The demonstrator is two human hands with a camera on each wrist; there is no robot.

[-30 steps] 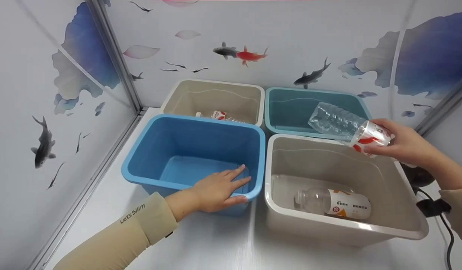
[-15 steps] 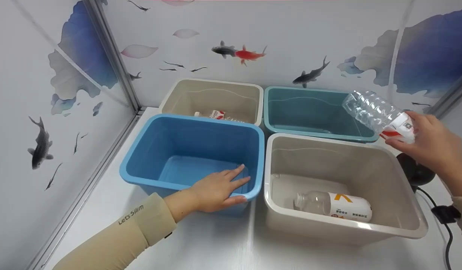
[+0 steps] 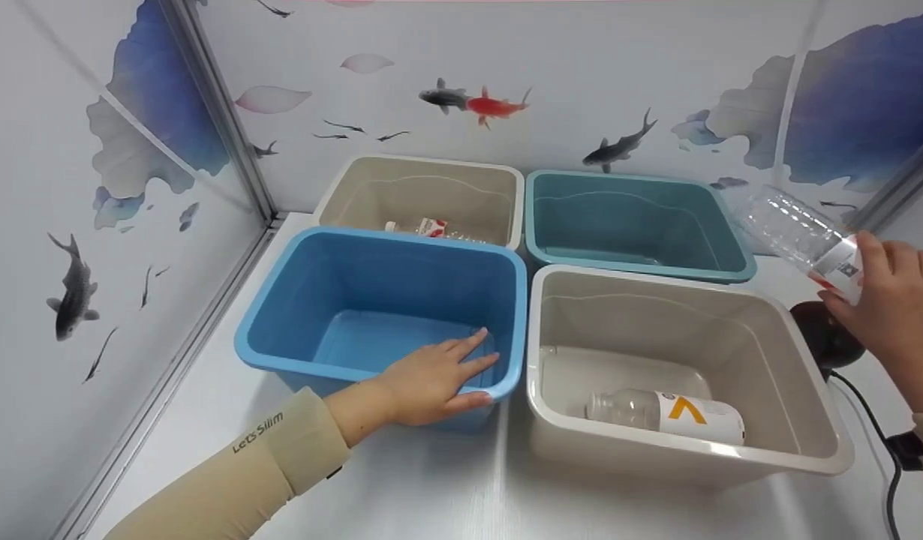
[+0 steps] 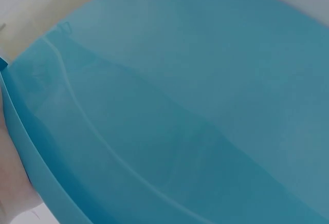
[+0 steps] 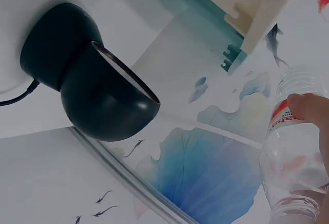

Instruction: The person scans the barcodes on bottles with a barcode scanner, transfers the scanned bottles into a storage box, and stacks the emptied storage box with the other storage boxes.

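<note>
At the right, my right hand [image 3: 893,296] grips a clear plastic bottle [image 3: 795,229] with a white and red label, its base tilted up toward the back left. In the right wrist view the thumb lies across the bottle's [image 5: 290,147] label. My left hand [image 3: 435,379] rests with spread fingers over the near right rim of a blue bin [image 3: 379,371]. Beside it, a grey-beige bin [image 3: 686,442] holds another clear bottle [image 3: 702,418] with a white and orange label, lying on its side.
Behind stand a beige bin [image 3: 518,202] with red-labelled bottles partly hidden in it and a teal bin [image 3: 641,266]. A round black lamp-like device [image 5: 108,88] with a cable sits right of the bins. White panels with painted fish [image 3: 491,105] enclose the table.
My right hand has carried the bottle to the right, from over the teal and grey-beige bins to beside them. My left hand stays on the blue bin. The lying bottle has rolled slightly.
</note>
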